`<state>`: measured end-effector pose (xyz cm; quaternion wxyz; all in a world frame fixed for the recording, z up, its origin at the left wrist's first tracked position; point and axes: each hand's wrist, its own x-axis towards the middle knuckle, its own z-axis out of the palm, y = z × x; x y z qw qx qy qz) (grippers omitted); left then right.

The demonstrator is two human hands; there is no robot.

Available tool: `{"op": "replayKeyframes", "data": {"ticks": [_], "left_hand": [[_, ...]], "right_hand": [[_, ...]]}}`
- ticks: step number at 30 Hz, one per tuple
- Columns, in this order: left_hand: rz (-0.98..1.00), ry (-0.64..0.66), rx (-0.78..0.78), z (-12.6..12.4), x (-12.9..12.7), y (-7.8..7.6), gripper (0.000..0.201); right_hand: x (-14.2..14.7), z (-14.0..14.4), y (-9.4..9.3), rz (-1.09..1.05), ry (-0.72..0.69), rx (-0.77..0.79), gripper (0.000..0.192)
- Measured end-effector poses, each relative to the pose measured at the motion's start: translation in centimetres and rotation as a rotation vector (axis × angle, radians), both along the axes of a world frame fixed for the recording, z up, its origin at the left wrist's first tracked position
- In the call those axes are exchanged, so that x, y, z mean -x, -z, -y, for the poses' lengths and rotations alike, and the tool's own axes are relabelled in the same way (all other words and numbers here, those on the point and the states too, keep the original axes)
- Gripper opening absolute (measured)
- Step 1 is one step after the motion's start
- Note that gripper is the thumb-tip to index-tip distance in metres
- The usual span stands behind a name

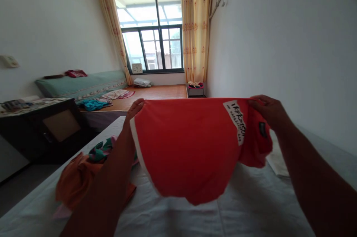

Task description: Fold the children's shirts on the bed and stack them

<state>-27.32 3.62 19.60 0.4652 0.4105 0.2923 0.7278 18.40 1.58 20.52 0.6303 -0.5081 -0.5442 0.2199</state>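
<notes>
I hold a red garment [189,148] with a white side stripe and a white printed patch stretched out in the air above a bed with a white sheet [178,218]. My left hand [134,110] pinches its upper left corner. My right hand [267,110] grips its upper right edge, where the cloth bunches and hangs down. The lower part of the garment droops toward the sheet.
A pile of orange and patterned clothes [83,174] lies on the bed at the left. A dark cabinet [52,129] stands further left. Beyond are a second bed with a wooden mat [156,94], clothes on it, a window [153,29] with curtains, and a wall close on the right.
</notes>
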Motion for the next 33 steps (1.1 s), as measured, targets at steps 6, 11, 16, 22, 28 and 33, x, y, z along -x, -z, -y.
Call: {"op": "replayKeyframes", "data": {"ticks": [6, 11, 16, 22, 28, 33], "left_hand": [[-0.108, -0.355, 0.156, -6.0, -0.1, 2.0, 0.041], [-0.621, 0.040, 0.012, -2.1, -1.4, 6.6, 0.032], [-1.330, 0.529, -0.121, 4.5, -5.6, 10.8, 0.040], [-1.614, 0.262, -0.149, 5.7, -7.2, 13.6, 0.031], [-1.458, 0.589, 0.005, 4.5, -2.9, 11.0, 0.020], [-1.267, 1.002, 0.188, 5.1, 0.6, 9.0, 0.027]], "right_hand": [[0.9, -5.4, 3.0, 0.089, -0.161, -0.065, 0.063], [-1.9, -3.1, 8.8, 0.447, -0.240, 0.221, 0.045], [-3.7, -1.5, 16.1, 0.608, -0.269, 0.496, 0.053], [-1.9, -0.3, 18.2, 0.490, -0.193, 0.449, 0.059], [-4.9, 3.0, 13.7, 0.156, -0.744, 0.559, 0.033], [-6.5, 3.8, 13.1, 0.169, -0.887, 0.749, 0.041]]}}
